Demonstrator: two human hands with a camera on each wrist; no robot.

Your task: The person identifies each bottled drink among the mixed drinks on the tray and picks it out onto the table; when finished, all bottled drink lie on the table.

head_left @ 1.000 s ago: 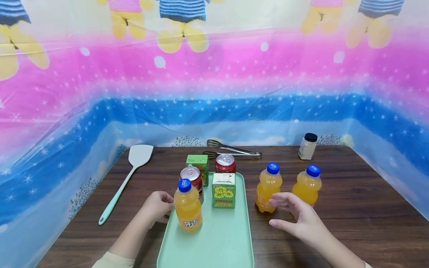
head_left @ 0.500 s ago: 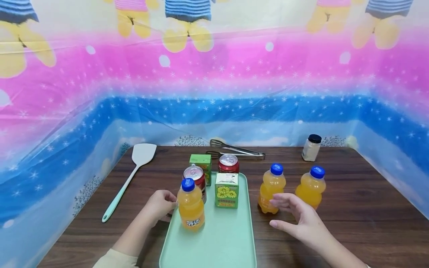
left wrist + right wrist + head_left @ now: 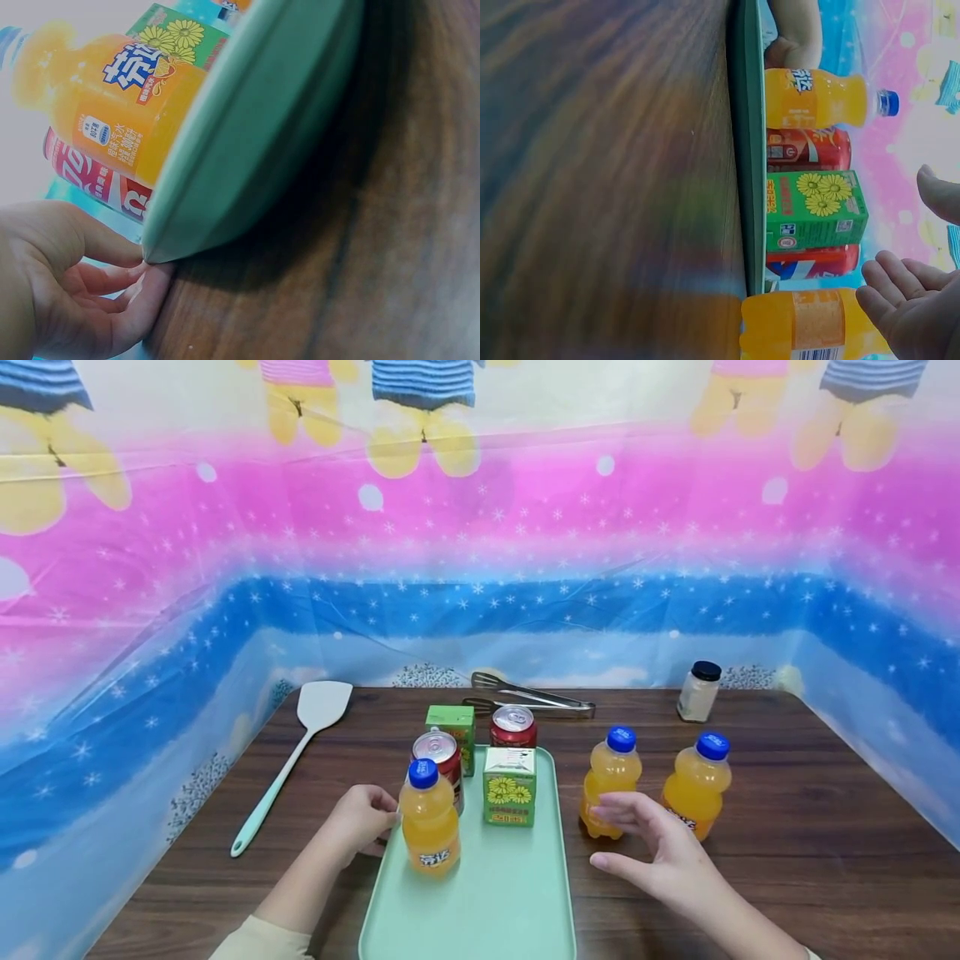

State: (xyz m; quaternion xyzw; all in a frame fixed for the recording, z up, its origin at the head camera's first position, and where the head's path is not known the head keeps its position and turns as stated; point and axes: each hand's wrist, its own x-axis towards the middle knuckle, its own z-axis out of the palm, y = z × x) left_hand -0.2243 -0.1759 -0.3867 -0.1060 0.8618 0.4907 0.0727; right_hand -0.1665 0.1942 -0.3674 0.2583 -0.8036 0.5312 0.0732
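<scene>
A mint green tray point(image 3: 480, 902) lies on the wooden table. On it stand an orange drink bottle point(image 3: 429, 822), a red can point(image 3: 442, 756), a second red can point(image 3: 513, 727) and a flowered green carton point(image 3: 509, 787). My left hand point(image 3: 367, 818) pinches the tray's left rim point(image 3: 255, 135), thumb above and fingers beneath. My right hand point(image 3: 622, 839) hovers open, fingers spread, just in front of a second orange bottle point(image 3: 611, 772) standing on the table right of the tray. Whether it touches the bottle I cannot tell.
A third orange bottle point(image 3: 697, 781) stands further right. Another green carton point(image 3: 452, 727) sits at the tray's far left corner. A pale spatula point(image 3: 300, 743) lies at the left, metal tongs point(image 3: 532, 700) at the back, and a black-lidded jar point(image 3: 698, 691) at the back right. Patterned plastic sheeting walls the table.
My right hand has drifted slightly left, closer in front of the second orange bottle. My left hand stays on the tray's rim.
</scene>
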